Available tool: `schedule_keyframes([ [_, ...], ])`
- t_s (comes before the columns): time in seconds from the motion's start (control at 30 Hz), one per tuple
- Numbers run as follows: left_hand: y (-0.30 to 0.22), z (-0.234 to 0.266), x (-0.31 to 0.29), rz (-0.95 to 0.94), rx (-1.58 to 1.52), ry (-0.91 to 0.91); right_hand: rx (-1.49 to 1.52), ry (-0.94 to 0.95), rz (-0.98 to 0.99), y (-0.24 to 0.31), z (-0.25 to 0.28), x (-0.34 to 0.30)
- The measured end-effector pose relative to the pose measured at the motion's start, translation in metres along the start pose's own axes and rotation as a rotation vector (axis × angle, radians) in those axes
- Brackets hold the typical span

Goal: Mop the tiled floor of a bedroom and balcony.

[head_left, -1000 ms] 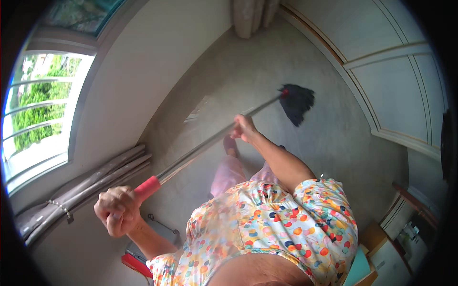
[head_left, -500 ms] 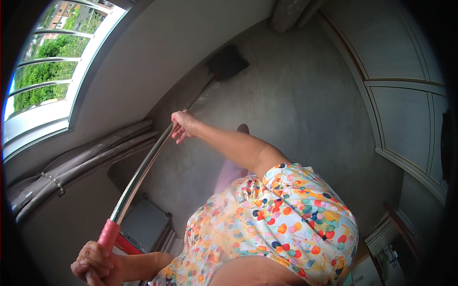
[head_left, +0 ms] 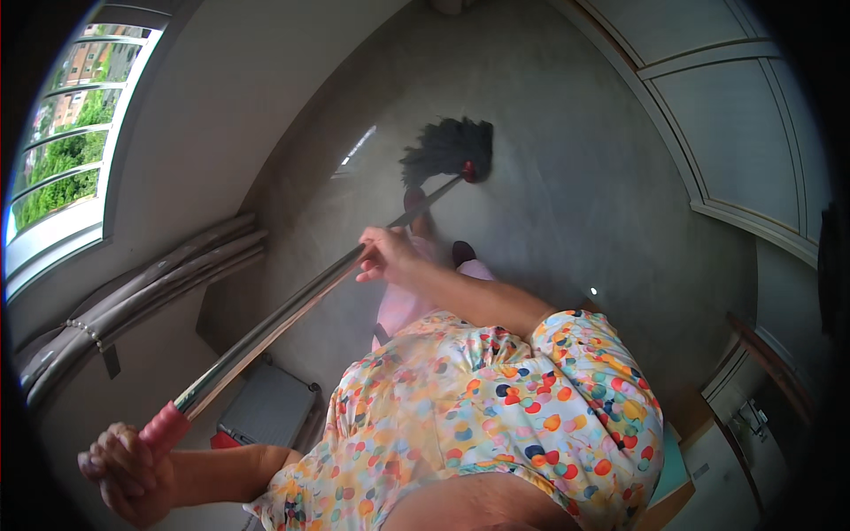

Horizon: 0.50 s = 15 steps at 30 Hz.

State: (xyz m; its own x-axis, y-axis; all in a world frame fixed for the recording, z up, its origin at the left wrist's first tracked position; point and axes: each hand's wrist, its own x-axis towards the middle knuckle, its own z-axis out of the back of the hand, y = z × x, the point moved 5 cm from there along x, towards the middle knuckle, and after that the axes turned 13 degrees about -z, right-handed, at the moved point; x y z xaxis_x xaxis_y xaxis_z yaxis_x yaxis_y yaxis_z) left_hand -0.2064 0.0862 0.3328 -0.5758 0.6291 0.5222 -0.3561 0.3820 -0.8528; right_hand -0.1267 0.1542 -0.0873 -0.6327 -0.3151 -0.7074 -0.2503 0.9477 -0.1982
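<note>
A long-handled mop [head_left: 301, 305] slants across the view, with a shiny metal pole and a pinkish-red grip at its lower left end. Its shaggy dark grey head [head_left: 450, 149] lies on the floor and joins the pole at a red socket. My left hand [head_left: 133, 469] is wrapped round the red grip. Farther along the pole, my right hand [head_left: 386, 255] grasps it from the right, some of its fingers hanging loosely curled. The mop head rests just beyond my feet [head_left: 416, 208].
The grey floor [head_left: 567, 177] runs between the wall with a barred window [head_left: 75, 133] and white panelled cabinets [head_left: 735, 133] at right. Gathered grey curtains [head_left: 168, 292] hang at left. A grey suitcase [head_left: 270, 403] stands by my left arm; a wooden piece of furniture [head_left: 699, 460] is at lower right.
The mop head has swung from the wall side to the right and nearer my feet. My right hand moved right and slightly down; my left hand moved left, still holding the grip.
</note>
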Motion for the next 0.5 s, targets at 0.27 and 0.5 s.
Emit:
schedule_keyframes([
  [0.27,0.092,-0.034,-0.017,-0.042,-0.201,0.133,-0.016,-0.131,0.124,0.026,0.095,-0.002],
  [0.5,0.193,-0.059,-0.098,0.502,-0.229,0.137,0.172,-0.52,0.197,0.049,0.242,-0.006],
])
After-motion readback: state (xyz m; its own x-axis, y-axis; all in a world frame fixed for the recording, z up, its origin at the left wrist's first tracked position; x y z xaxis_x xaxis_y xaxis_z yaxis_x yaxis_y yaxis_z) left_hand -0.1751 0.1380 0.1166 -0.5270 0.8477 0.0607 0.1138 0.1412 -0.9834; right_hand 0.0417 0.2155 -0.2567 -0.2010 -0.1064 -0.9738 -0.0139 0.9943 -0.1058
